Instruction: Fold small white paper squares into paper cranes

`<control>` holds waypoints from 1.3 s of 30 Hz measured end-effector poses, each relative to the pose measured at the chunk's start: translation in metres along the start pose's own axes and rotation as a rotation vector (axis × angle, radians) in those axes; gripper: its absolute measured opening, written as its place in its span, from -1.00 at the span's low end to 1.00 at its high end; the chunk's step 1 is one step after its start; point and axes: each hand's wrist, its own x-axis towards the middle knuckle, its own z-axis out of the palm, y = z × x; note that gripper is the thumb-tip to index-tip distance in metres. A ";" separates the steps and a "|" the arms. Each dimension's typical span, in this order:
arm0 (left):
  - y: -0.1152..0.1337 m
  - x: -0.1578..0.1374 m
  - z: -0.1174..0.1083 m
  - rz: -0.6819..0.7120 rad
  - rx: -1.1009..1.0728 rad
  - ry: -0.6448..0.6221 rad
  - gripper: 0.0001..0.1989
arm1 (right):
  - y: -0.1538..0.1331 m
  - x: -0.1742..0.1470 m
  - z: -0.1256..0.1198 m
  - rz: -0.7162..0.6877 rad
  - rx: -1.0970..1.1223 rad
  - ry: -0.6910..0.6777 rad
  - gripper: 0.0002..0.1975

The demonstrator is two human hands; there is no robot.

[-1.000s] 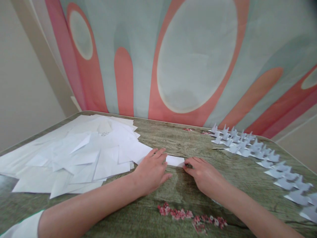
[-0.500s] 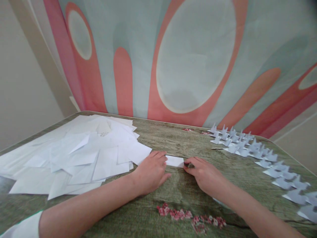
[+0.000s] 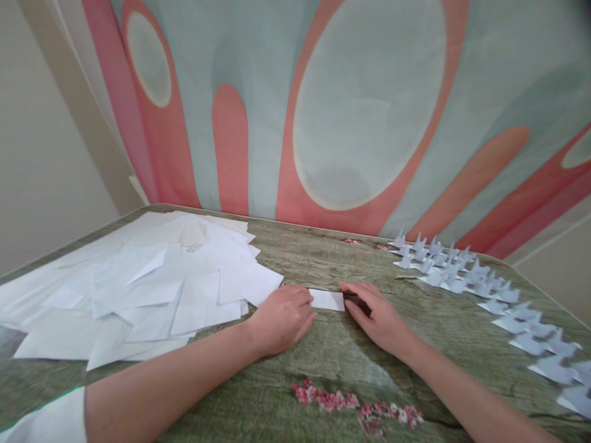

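Observation:
A small folded strip of white paper lies on the table between my two hands. My left hand covers its left end, with the fingers curled and the thumb drawn in close to them. At the right end is my right hand, its thumb and forefinger parted on either side of the corner. Nothing shows between those fingers. The part of the paper under my left hand is hidden.
A spread heap of white paper sheets covers the left of the table. Rows of small folded white paper figures stand along the right side. A patterned wall covering rises behind the far edge.
My right hand's thumb and forefinger have spread apart at the paper's right end. My left thumb has drawn in toward its fingers. The paper strip has stayed nearly in place.

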 end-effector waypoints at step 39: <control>0.022 0.028 0.008 -0.508 -1.205 0.190 -0.59 | -0.019 -0.005 0.002 0.389 0.543 0.188 -0.78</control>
